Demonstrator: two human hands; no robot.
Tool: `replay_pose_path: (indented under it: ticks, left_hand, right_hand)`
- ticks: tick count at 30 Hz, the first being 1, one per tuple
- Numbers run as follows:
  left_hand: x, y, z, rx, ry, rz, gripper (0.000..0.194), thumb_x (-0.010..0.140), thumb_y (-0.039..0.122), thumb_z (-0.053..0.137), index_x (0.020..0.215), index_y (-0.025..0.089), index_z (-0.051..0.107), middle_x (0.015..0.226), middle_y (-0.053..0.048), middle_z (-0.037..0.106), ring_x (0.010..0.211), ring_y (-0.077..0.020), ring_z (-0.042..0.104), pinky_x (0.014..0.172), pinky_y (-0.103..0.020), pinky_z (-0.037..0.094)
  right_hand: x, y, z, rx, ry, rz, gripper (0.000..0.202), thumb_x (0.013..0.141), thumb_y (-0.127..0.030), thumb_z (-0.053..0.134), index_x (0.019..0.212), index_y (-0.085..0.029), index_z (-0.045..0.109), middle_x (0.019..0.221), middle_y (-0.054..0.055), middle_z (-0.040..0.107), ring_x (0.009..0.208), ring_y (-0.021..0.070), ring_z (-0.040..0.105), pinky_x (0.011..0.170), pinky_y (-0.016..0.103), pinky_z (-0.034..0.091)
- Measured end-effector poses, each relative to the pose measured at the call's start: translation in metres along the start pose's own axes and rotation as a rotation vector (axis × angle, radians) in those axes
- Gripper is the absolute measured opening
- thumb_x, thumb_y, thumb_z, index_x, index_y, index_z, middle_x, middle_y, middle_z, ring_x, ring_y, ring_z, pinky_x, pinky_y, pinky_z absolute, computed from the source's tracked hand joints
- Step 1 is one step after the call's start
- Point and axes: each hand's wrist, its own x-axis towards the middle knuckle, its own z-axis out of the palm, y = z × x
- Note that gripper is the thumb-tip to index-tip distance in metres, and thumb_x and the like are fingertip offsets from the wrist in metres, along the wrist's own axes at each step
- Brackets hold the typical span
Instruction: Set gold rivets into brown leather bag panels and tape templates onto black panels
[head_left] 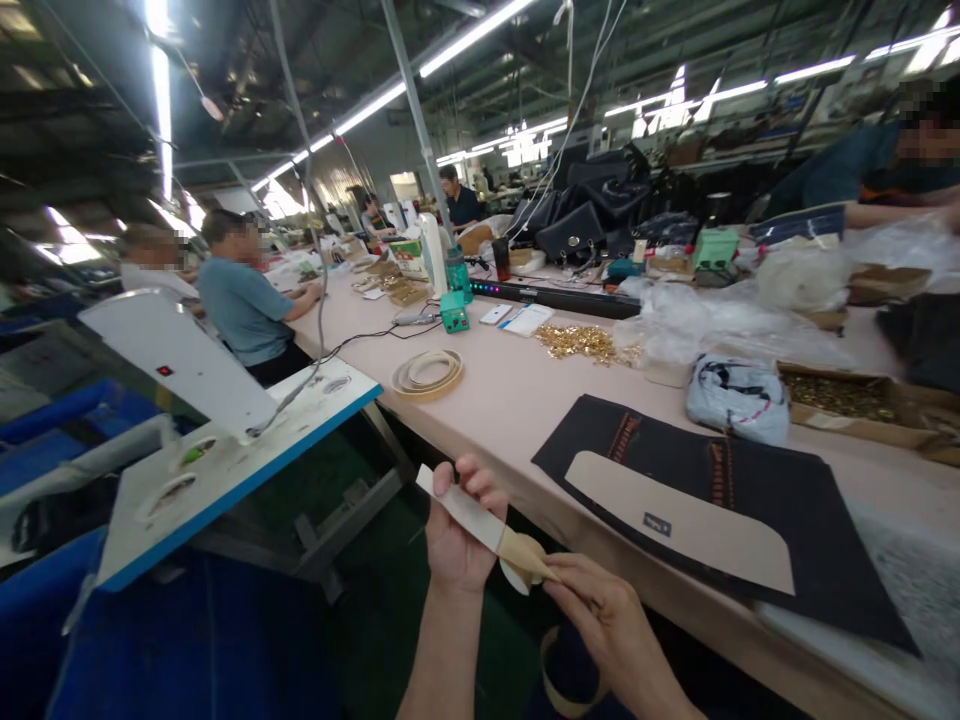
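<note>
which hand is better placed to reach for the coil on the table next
Probably the left hand: it looks nearer the coil, though it holds the strip. The right hand is farther off and pinches the strip's tan part.

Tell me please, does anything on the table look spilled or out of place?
Possibly: gold-coloured pieces lie in a loose heap directly on the table, while other small pieces sit in a cardboard box further right. It may be intentional.
</note>
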Motion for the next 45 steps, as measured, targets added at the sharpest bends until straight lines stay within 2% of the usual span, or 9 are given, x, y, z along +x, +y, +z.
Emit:
replay_pose_path:
  ticks: [5,8,10,12,17,21,26,35,45]
  left_hand:
    - [0.003,0.005,0.009,0.007,-0.148,0.006,0.027,0.093,0.050,0.074,0.092,0.025,0.063,0.068,0.009,0.046,0.044,-0.0017,0.018,0.040,-0.010,0.020]
    - [0.001,0.004,0.021,0.560,-0.284,-0.176,0.028,0.099,0.047,0.064,0.093,0.021,0.071,0.068,0.003,0.059,0.046,-0.0037,0.032,0.043,-0.015,0.025]
    - [-0.003,0.002,0.032,0.946,-0.432,-0.254,0.026,0.102,0.041,0.060,0.099,0.020,0.076,0.077,-0.001,0.068,0.055,-0.0081,0.048,0.050,-0.018,0.034]
    - [-0.007,-0.001,0.045,1.147,-0.581,-0.244,0.025,0.103,0.036,0.056,0.102,0.022,0.077,0.085,-0.003,0.072,0.069,-0.0137,0.060,0.063,-0.022,0.044]
    - [-0.015,-0.017,0.063,1.249,-0.768,-0.157,0.029,0.104,0.030,0.050,0.093,0.024,0.075,0.086,-0.002,0.073,0.078,-0.0187,0.066,0.073,-0.024,0.046]
    - [-0.019,-0.030,0.063,1.234,-0.844,0.004,0.025,0.103,0.025,0.051,0.092,0.024,0.073,0.082,-0.001,0.072,0.074,-0.0191,0.065,0.070,-0.025,0.044]
    - [-0.025,-0.035,0.065,1.509,-0.982,-0.008,0.024,0.105,0.024,0.045,0.090,0.024,0.065,0.085,-0.001,0.069,0.076,-0.0186,0.065,0.069,-0.026,0.040]
    - [-0.029,-0.035,0.076,1.641,-1.003,-0.132,0.022,0.107,0.024,0.042,0.095,0.024,0.061,0.093,0.001,0.069,0.086,-0.0183,0.066,0.074,-0.028,0.040]
    - [-0.028,-0.033,0.067,1.630,-1.020,-0.123,0.027,0.109,0.026,0.038,0.093,0.023,0.060,0.091,0.001,0.066,0.082,-0.0157,0.063,0.073,-0.028,0.038]
  right_hand:
    - [-0.014,0.022,0.015,0.015,-0.086,0.050,0.027,0.101,-0.037,0.058,0.096,-0.031,0.083,0.113,0.006,0.076,0.101,0.0254,0.074,0.088,0.031,0.059]
    - [-0.021,0.023,0.003,-0.042,-0.157,0.031,0.018,0.092,-0.031,0.070,0.106,-0.030,0.081,0.115,0.006,0.076,0.103,0.0266,0.073,0.091,0.034,0.059]
    - [-0.023,0.019,-0.016,-0.093,-0.071,0.041,0.035,0.087,-0.030,0.075,0.122,-0.029,0.075,0.122,0.008,0.074,0.111,0.0287,0.071,0.098,0.037,0.057]
    - [-0.024,0.010,-0.040,-0.111,0.076,0.069,0.035,0.092,-0.033,0.071,0.126,-0.026,0.071,0.121,0.009,0.074,0.111,0.0277,0.070,0.097,0.037,0.057]
    - [-0.024,-0.028,-0.090,-0.159,0.374,0.020,0.023,0.101,-0.038,0.063,0.118,-0.023,0.070,0.111,0.009,0.073,0.101,0.0226,0.071,0.092,0.033,0.058]
    - [-0.022,-0.051,-0.103,-0.286,0.240,-0.084,0.033,0.098,-0.034,0.068,0.130,-0.026,0.066,0.120,0.010,0.071,0.108,0.0239,0.068,0.095,0.036,0.057]
    - [-0.020,-0.048,-0.104,-0.349,0.175,-0.138,0.014,0.103,-0.028,0.061,0.109,-0.025,0.073,0.102,0.007,0.075,0.097,0.0214,0.070,0.087,0.033,0.056]
    - [-0.025,-0.047,-0.106,-0.339,0.162,-0.109,0.013,0.104,-0.024,0.057,0.098,-0.024,0.069,0.095,0.004,0.070,0.091,0.0199,0.066,0.081,0.031,0.050]
    - [-0.024,-0.045,-0.101,-0.276,0.155,-0.075,0.008,0.103,-0.025,0.060,0.102,-0.026,0.068,0.097,0.002,0.069,0.092,0.0182,0.064,0.083,0.030,0.048]
